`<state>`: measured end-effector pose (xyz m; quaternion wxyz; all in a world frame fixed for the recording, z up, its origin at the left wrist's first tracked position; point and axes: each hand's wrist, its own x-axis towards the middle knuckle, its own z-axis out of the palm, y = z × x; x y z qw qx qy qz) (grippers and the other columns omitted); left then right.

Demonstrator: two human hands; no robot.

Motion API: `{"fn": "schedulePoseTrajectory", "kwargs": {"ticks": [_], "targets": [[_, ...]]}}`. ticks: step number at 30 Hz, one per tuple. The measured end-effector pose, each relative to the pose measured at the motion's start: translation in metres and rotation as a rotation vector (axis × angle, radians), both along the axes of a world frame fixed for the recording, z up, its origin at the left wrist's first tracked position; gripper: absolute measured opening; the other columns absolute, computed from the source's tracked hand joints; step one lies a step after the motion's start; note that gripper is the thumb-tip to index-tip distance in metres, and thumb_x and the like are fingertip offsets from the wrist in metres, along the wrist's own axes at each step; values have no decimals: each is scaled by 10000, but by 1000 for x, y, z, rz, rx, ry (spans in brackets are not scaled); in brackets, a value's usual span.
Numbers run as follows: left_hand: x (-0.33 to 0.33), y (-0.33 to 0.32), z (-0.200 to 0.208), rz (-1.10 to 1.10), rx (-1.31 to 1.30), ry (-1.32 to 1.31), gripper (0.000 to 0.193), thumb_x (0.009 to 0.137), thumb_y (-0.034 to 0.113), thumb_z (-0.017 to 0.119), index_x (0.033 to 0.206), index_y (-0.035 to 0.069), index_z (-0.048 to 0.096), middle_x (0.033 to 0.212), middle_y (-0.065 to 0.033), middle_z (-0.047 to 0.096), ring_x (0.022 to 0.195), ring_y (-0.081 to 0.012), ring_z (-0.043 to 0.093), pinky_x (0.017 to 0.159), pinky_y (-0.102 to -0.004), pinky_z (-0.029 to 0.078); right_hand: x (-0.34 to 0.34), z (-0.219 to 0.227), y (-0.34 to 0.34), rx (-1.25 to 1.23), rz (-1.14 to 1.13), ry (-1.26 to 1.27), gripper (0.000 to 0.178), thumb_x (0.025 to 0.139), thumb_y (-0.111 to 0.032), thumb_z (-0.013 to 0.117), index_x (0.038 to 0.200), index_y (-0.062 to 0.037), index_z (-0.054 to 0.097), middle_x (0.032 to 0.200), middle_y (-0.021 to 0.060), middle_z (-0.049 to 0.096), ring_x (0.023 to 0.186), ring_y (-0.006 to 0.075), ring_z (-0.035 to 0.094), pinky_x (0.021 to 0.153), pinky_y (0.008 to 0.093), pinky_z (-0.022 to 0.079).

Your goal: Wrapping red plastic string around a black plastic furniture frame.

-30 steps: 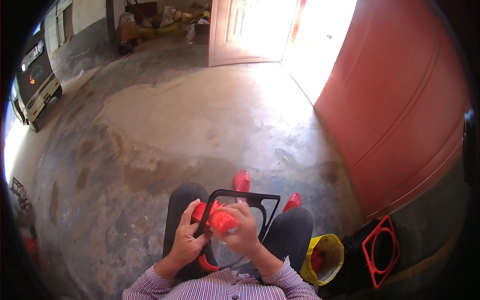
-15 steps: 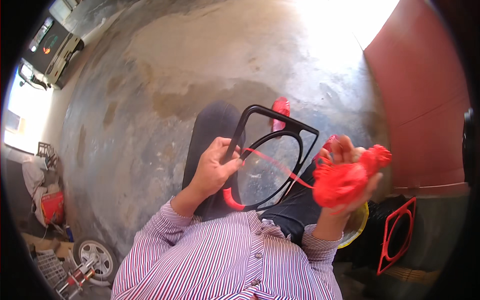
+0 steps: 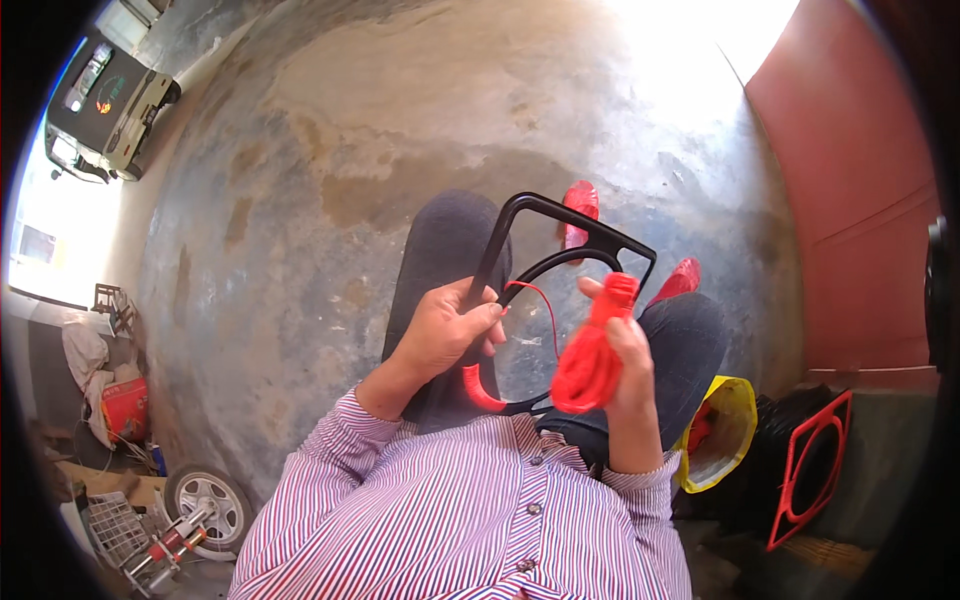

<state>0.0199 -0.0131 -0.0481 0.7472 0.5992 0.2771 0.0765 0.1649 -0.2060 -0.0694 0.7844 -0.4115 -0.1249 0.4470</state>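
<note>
A black frame [image 3: 497,240], angular at the top with a round ring inside, rests over my lap. My left hand [image 3: 440,328] grips its left side, thumb and fingers pinched where a thin red strand [image 3: 550,302] meets the ring. Below that hand, a stretch of the ring is wrapped in red strand [image 3: 481,388]. My right hand [image 3: 632,375] is closed round a looped hank of red cord [image 3: 588,368], held in front of the ring's right side. The strand hangs in a slack curve between the ring and the hank. The hank hides part of the ring.
My feet are in red shoes [image 3: 684,276]. At my right are a yellow-rimmed bucket [image 3: 746,395] with something red inside and a red frame [image 3: 846,425]. A wheel [image 3: 232,500] lies at lower left; a vehicle [image 3: 112,95] stands far left, a red wall [image 3: 860,190] right.
My right hand has swung inward to the left with the red hank, close to the ring. The strand, taut before, now hangs slack. My left hand keeps its grip on the frame.
</note>
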Motion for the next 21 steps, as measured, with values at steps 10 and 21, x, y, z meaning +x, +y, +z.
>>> {"fn": "schedulePoseTrajectory", "kwargs": {"ticks": [10, 21], "targets": [[-6, 3, -5, -31, -48, -21, 125, 971, 126, 611, 982, 1, 616, 756, -91, 677, 609, -134, 628, 577, -251, 518, -14, 1, 16, -63, 195, -96, 427, 868, -330, 712, 1093, 3, 567, 950, 49, 621, 856, 119, 606, 774, 273, 486], [-10, 8, -10, -46, -50, -44, 152, 999, 174, 582, 1022, 26, 554, 737, -100, 664, 586, -145, 620, 552, -257, 513, -21, 0, 13, -136, 348, -284, 395, 838, -283, 753, 1061, 6, 603, 894, 20, 627, 819, 94, 585, 756, 269, 482]]}}
